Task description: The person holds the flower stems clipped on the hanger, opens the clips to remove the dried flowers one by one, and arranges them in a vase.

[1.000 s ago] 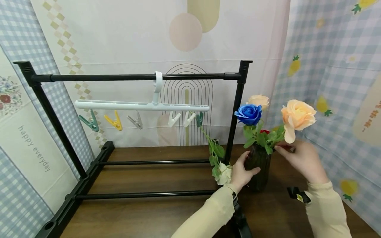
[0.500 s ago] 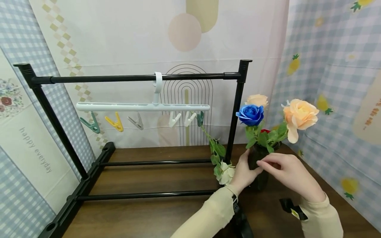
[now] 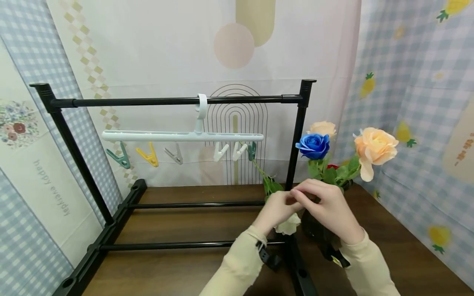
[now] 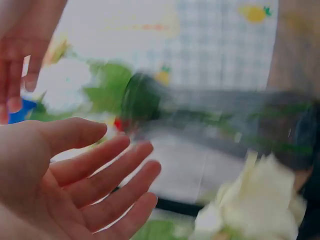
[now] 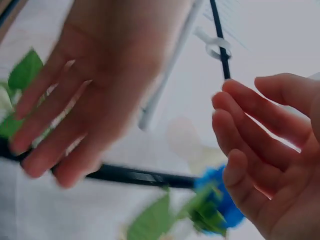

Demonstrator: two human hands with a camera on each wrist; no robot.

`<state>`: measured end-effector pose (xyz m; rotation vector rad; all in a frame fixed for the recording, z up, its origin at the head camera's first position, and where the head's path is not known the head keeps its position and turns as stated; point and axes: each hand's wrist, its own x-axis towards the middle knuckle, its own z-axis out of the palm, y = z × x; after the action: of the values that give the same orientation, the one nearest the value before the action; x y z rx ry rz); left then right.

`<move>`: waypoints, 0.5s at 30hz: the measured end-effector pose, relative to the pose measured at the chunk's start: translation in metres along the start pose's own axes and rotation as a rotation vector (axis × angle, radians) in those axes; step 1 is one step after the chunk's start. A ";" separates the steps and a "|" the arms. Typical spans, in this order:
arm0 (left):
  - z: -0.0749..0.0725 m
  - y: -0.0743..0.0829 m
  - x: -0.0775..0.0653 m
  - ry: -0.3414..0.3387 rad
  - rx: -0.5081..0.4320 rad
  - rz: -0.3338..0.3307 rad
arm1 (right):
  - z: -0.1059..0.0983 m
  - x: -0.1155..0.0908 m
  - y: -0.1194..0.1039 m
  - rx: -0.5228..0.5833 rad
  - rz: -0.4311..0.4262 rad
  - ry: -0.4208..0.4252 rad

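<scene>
My left hand (image 3: 275, 211) is off the vase, fingers loosely extended and holding nothing in the left wrist view. Close beside it is my right hand (image 3: 331, 207), its fingers gently bent around nothing in the right wrist view. Whether the hands touch in the head view, I cannot tell. Behind them stands a dark glass vase (image 4: 210, 105), mostly hidden in the head view. It bears a blue rose (image 3: 314, 146), a peach rose (image 3: 375, 146), a paler rose (image 3: 323, 128) and a bit of red bloom. A white rose (image 3: 289, 225) hangs head down by its stem from a dark green clip (image 3: 252, 151).
A black rack (image 3: 177, 101) carries a pale hanger (image 3: 159, 136) with several clips, among them a yellow clip (image 3: 148, 155). The rack's lower bars cross the brown table (image 3: 177, 263). Patterned cloth stands behind and at both sides.
My left hand has let go of the vase and moved left. From beside the flowers my right hand has come down and left, in front of the vase. The roses stay in place.
</scene>
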<state>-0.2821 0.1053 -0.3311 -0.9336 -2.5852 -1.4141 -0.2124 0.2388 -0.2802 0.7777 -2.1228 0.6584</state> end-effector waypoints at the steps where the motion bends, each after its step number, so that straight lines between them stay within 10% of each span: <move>1: -0.007 -0.005 -0.001 0.026 -0.021 0.004 | 0.006 0.003 0.001 0.015 -0.007 0.011; 11: -0.042 -0.045 0.002 0.496 -0.335 -0.146 | 0.046 0.046 0.001 -0.066 0.180 0.004; 15: -0.048 -0.056 0.009 0.523 -0.495 -0.243 | 0.060 0.070 0.004 -0.076 0.288 -0.036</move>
<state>-0.3298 0.0499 -0.3427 -0.2076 -2.0442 -2.0772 -0.2808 0.1799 -0.2594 0.4484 -2.3018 0.7116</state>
